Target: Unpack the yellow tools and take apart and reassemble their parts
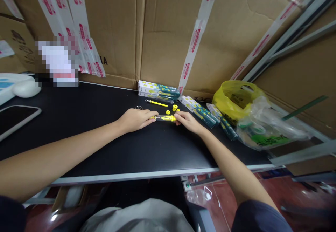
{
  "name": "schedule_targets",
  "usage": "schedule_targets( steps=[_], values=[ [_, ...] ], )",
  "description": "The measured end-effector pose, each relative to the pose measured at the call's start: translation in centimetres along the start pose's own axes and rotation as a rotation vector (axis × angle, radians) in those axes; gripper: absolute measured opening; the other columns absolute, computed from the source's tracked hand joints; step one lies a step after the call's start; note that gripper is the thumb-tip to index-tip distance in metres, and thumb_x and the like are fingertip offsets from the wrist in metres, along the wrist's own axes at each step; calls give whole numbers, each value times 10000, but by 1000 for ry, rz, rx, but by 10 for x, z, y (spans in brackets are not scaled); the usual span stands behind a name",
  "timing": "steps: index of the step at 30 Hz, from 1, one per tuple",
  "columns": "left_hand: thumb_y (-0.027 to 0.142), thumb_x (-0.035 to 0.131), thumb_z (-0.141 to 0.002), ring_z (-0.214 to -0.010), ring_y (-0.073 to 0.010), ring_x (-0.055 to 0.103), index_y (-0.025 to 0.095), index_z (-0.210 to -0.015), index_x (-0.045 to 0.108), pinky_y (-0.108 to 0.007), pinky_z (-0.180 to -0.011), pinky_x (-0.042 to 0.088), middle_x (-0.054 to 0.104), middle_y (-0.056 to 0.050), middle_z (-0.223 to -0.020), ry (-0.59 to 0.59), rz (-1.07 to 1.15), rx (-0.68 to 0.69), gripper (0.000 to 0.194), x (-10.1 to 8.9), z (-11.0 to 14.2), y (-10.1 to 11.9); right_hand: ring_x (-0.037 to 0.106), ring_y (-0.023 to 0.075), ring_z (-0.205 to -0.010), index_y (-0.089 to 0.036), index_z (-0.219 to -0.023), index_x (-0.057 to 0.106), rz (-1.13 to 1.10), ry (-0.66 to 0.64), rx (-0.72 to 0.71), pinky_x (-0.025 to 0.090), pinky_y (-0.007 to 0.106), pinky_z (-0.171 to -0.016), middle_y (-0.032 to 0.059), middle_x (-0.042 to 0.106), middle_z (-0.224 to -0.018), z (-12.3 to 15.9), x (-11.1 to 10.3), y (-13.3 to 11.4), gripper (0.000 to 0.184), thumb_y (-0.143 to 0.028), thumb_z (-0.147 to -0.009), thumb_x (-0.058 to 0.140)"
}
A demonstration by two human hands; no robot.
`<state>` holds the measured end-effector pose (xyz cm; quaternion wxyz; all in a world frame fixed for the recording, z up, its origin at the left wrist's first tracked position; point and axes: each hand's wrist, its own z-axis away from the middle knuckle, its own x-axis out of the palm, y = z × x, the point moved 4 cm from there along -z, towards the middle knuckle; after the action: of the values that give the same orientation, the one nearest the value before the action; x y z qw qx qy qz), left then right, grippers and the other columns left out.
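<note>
A clear tube with yellow ends is held level just above the black tabletop, between my two hands. My left hand pinches its left end with closed fingers. At the other end, my right hand has its thumb and fingers closed on the yellow end piece. Just beyond the tube lie a small yellow cap and a larger yellow fitting. A thin yellow rod with a metal loop rests farther back, near a clear tube. Beside my left hand is a wire ring.
Printed boxes stand against the cardboard wall, and more printed boxes lie to the right. Yellow and clear plastic bags sit at the right edge. A phone-like device is on the left.
</note>
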<state>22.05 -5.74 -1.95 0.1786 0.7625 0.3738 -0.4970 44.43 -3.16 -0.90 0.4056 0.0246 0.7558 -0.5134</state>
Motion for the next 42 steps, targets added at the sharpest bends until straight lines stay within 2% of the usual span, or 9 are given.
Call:
schedule_targets(
  steps=[5, 11, 15, 19, 23, 27, 32, 37, 42],
  values=[
    [433, 330, -982, -698, -142, 650, 285, -1238, 542, -217, -485, 329, 699, -7, -939, 4, -22, -11, 364, 0, 0, -1, 495, 110, -595, -182, -806, 499, -143, 20, -3, 413, 250, -601, -17, 545, -658, 0, 1, -1, 352, -526, -857, 556],
    [423, 342, -981, -708, -143, 652, 285, -1239, 537, -219, -485, 329, 699, 2, -942, -8, -16, -17, 351, -1, 0, -1, 502, 102, -608, -190, -862, 475, -215, 25, -16, 418, 243, -595, -19, 549, -707, 1, 2, -6, 357, -487, -793, 660],
    [424, 343, -981, -712, -146, 655, 284, -1243, 533, -224, -487, 332, 698, 4, -945, -8, -17, -7, 353, 0, 0, -1, 490, 109, -595, -192, -871, 479, -164, 49, -8, 407, 248, -594, -24, 535, -666, 0, 0, -2, 344, -532, -870, 533],
    [425, 341, -982, -724, -145, 655, 284, -1241, 534, -221, -497, 341, 696, 4, -946, -8, -10, -5, 353, 0, 0, -1, 445, 106, -576, -173, -718, 511, -9, 47, -5, 363, 250, -597, -21, 494, -606, 0, -2, 0, 447, -546, -931, 389],
    [425, 348, -979, -711, -144, 653, 287, -1239, 537, -221, -494, 338, 697, 4, -939, -16, -21, -7, 350, -1, 0, 0, 415, 99, -561, -163, -664, 511, 14, 13, 5, 333, 247, -590, -33, 463, -570, 0, -1, -2, 438, -523, -909, 463],
    [423, 352, -979, -703, -146, 654, 288, -1237, 535, -228, -484, 329, 695, 13, -927, -16, -23, -20, 344, -1, 0, -1, 429, 91, -562, -166, -799, 503, -131, 15, -14, 342, 236, -568, -40, 486, -628, 0, 1, -3, 336, -489, -857, 572],
    [416, 349, -982, -721, -144, 657, 285, -1237, 528, -228, -488, 330, 696, 14, -938, -11, -14, -12, 339, 0, 0, -1, 451, 86, -590, -180, -885, 467, -213, 8, -30, 352, 222, -561, -37, 510, -698, 0, 3, -3, 341, -443, -799, 666],
    [424, 347, -981, -706, -142, 657, 289, -1233, 531, -232, -482, 320, 698, 20, -933, 1, -30, -6, 340, 0, 0, -1, 443, 91, -558, -186, -864, 459, -164, 28, -17, 352, 228, -551, -46, 489, -636, 1, 2, -2, 296, -472, -895, 527],
    [424, 346, -981, -712, -139, 652, 287, -1237, 536, -219, -495, 331, 699, 7, -949, 0, -11, -4, 346, 0, 0, -1, 424, 94, -545, -156, -709, 535, 2, -3, 20, 338, 245, -568, -27, 472, -573, 0, 0, 2, 452, -511, -946, 385]
  ],
)
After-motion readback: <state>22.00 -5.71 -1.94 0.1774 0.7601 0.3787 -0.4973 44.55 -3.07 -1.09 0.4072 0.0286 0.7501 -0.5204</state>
